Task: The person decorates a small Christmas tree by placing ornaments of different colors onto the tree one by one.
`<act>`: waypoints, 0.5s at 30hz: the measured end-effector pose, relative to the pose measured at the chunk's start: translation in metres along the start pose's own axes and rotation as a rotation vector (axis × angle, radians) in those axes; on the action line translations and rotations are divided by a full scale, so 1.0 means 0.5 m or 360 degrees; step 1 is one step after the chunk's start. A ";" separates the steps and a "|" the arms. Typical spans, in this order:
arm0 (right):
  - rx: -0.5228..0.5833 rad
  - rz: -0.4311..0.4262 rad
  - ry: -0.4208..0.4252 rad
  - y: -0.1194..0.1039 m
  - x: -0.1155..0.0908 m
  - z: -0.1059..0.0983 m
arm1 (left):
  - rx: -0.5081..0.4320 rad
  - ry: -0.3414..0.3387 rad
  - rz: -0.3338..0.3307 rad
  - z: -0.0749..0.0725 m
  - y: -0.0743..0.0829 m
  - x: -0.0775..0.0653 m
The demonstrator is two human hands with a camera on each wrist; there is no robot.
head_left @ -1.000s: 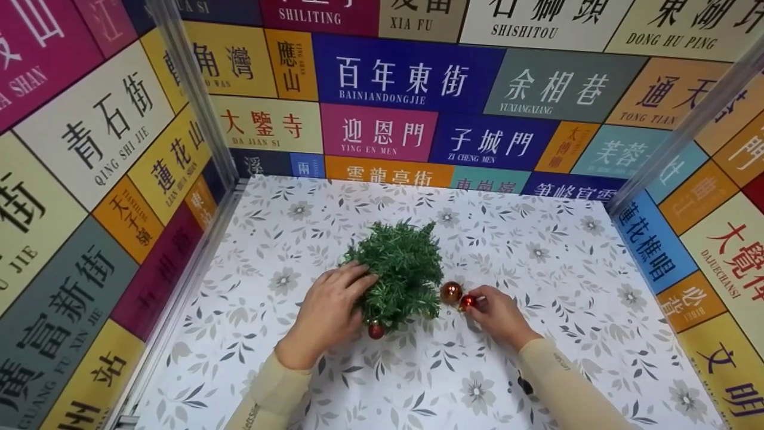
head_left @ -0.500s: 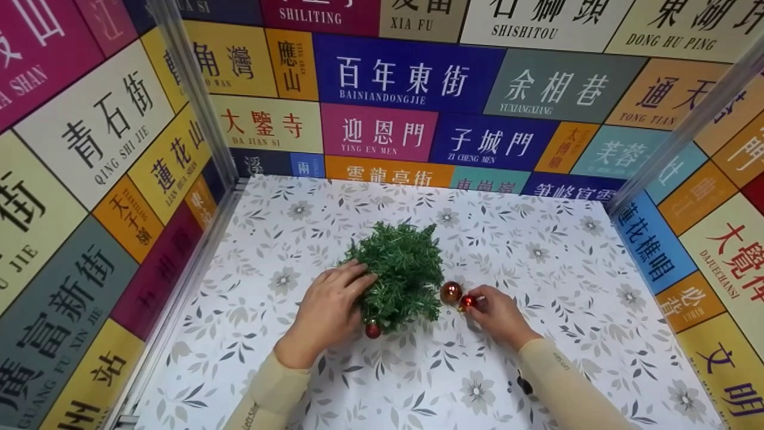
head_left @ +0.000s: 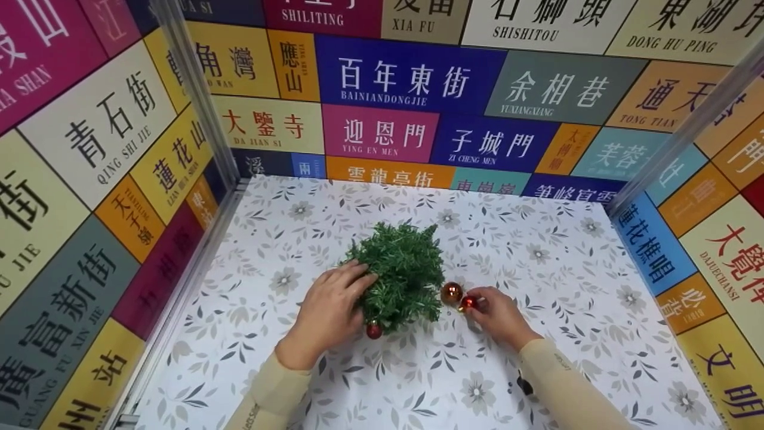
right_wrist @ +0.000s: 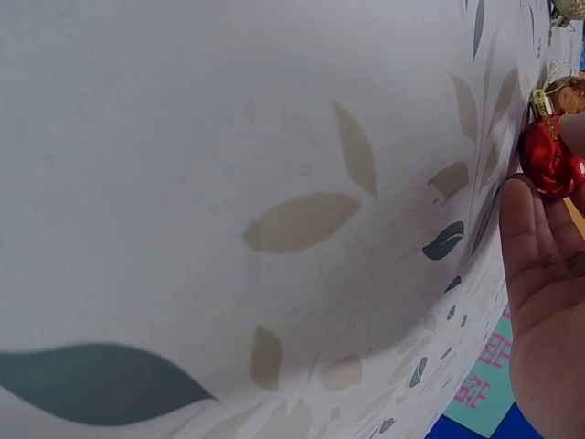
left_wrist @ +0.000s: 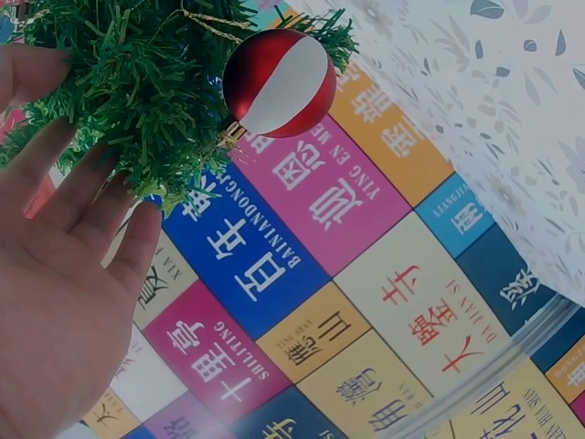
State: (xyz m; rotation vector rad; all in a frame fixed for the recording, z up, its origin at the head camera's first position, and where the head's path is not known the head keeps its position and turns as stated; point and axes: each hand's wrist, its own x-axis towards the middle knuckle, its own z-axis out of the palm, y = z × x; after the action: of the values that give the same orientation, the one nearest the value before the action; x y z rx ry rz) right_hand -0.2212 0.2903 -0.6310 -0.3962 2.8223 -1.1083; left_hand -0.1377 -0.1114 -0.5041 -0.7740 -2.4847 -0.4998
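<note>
A small green artificial Christmas tree (head_left: 400, 278) is near the middle of the table, seen from above. My left hand (head_left: 334, 304) holds its left side, with fingertips among the branches. In the left wrist view, a red bauble with a white band (left_wrist: 281, 84) hangs by a gold cord, below that hand's side of the tree. To the tree's right, my right hand (head_left: 498, 313) pinches a shiny red bauble (right_wrist: 546, 155) with a gold cap and cord between thumb and fingers, low by the tabletop. A copper-brown bauble (head_left: 452, 292) lies between it and the branches.
White paper with grey flowers and leaves covers the table (head_left: 298, 239). Colourful sign-patterned walls (head_left: 412, 71) rise at the back and both sides, with metal corner posts (head_left: 206, 113). A glittery gold ornament (right_wrist: 569, 8) shows at the right wrist view's upper edge.
</note>
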 end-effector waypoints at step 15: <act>0.0049 -0.0035 0.0036 -0.012 -0.025 -0.017 | -0.0006 0.0017 0.0006 -0.001 0.001 -0.003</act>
State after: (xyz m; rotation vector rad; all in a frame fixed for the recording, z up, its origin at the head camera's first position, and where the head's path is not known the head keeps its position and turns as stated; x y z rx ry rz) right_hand -0.2093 0.2949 -0.6209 -0.4160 2.8231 -1.1666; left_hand -0.1361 -0.1117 -0.5041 -0.7758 -2.4729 -0.5060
